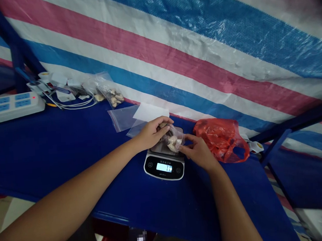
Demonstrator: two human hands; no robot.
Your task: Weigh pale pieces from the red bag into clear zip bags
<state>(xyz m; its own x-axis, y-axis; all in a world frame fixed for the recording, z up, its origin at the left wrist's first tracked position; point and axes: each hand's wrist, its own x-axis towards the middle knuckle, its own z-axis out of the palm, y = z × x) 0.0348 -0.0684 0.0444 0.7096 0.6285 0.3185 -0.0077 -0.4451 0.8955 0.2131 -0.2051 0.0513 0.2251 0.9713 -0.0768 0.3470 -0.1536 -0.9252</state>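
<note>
Two hands of mine, the left hand [152, 133] and the right hand [198, 151], meet at a clear bag [180, 133] over the plate of the scale [162, 174]. Inside the bag I see pale pieces [173, 143], gathered mostly toward its lower end. My left hand grasps the bag from the scale's left side, fingers curled over the top and thumb laid across the plastic. My right hand comes in from the scale's right, thumb and fingers touching the bag's edge; whether they pinch it, I cannot tell. Nor can I tell how much of the bag's weight the plate bears. The display [164, 167] at the front of the scale is lit (its digits are too small for me to read surely).

Behind the scale and to its left, flat clear bags [120, 117] lie on the blue worktop [69, 149], a white sheet [149, 112] overlapping them. Farther left of the scale are filled bags [115, 97] with similar pieces, then a tangle of white cable [77, 104], and at the far left a power strip [11, 107] with a red light. Just right of the scale sits a crumpled red bag [218, 136], with a white plug [256, 146] beyond it. Striped sheeting [173, 53] hangs behind the scale.
</note>
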